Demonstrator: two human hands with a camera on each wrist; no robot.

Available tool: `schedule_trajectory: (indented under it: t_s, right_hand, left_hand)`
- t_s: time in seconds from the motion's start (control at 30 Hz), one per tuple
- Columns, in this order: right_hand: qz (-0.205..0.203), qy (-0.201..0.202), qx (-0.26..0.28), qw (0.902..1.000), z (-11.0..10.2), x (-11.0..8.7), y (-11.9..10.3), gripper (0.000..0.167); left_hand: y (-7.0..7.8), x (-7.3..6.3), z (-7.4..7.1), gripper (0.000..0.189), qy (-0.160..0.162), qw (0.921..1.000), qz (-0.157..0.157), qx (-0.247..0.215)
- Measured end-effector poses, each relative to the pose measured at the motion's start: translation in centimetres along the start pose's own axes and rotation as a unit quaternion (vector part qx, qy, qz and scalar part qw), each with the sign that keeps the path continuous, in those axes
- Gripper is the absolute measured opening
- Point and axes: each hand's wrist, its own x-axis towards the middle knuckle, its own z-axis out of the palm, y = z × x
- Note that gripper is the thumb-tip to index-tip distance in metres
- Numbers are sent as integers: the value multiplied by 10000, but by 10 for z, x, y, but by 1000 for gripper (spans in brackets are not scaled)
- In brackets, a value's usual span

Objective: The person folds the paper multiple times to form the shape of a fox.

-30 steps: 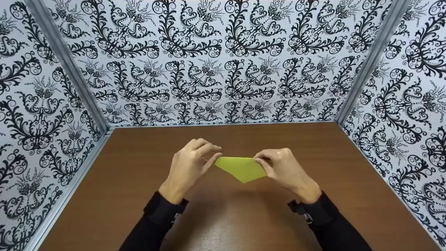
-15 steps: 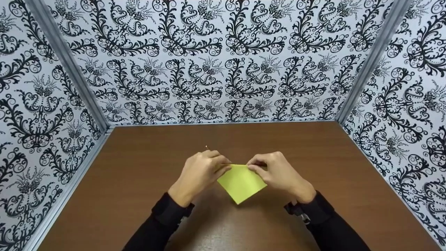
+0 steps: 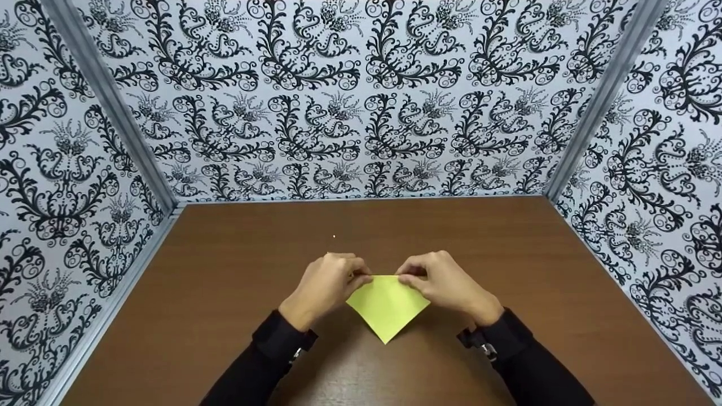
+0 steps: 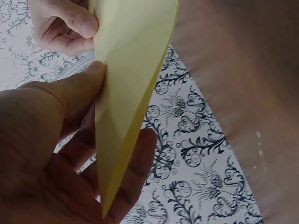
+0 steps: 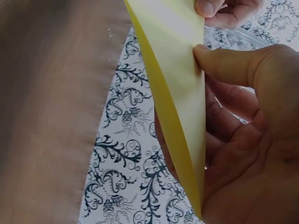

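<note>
A yellow sheet of paper (image 3: 387, 310), folded over into a triangle, is held between both hands with its point toward the person. My left hand (image 3: 327, 285) pinches the folded top edge left of its middle, thumb (image 4: 84, 86) on the near face and fingers behind. On the other side my right hand (image 3: 451, 285) pinches the same edge, its thumb (image 5: 229, 63) pressing the near face. In the right wrist view the two layers of the paper (image 5: 180, 93) gape slightly along the open side. Both hands are close together, a short gap apart.
A brown wooden table (image 3: 254, 242) lies beneath the hands. Patterned black-and-white walls (image 3: 361, 113) stand at the back and both sides, joined by grey metal posts (image 3: 121, 113). A tiny white speck (image 3: 334, 236) shows beyond the left hand.
Both hands have moved closer together and nearer the person, lowering the paper. Its point has swung downward, so more of its face shows. The left hand now pinches the edge further in.
</note>
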Motion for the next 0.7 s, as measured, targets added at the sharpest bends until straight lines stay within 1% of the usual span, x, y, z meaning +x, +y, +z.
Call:
schedule_trajectory:
  t_s: [0.13, 0.27, 0.37, 0.57, 0.7]
  right_hand:
    - [110, -35, -200, 9997, 1, 1, 9, 7]
    - [246, -44, -537, 9982, 1, 0, 19, 8]
    - [454, -88, -769, 9960, 2, -1, 24, 9]
    - [881, -202, -1125, 9895, 6, -1, 32, 12]
    - [1046, -268, -1291, 9857, 8, -2, 36, 13]
  left_hand:
    - [-7, -1, 6, 9, -136, 9994, -279, -143]
    - [-14, -2, 12, 8, -249, 9983, -496, -157]
    - [-18, -3, 15, 6, -335, 9977, -567, -150]
    - [-23, -6, 21, 5, -638, 9950, -749, -143]
    - [-24, -8, 24, 4, -813, 9934, -802, -92]
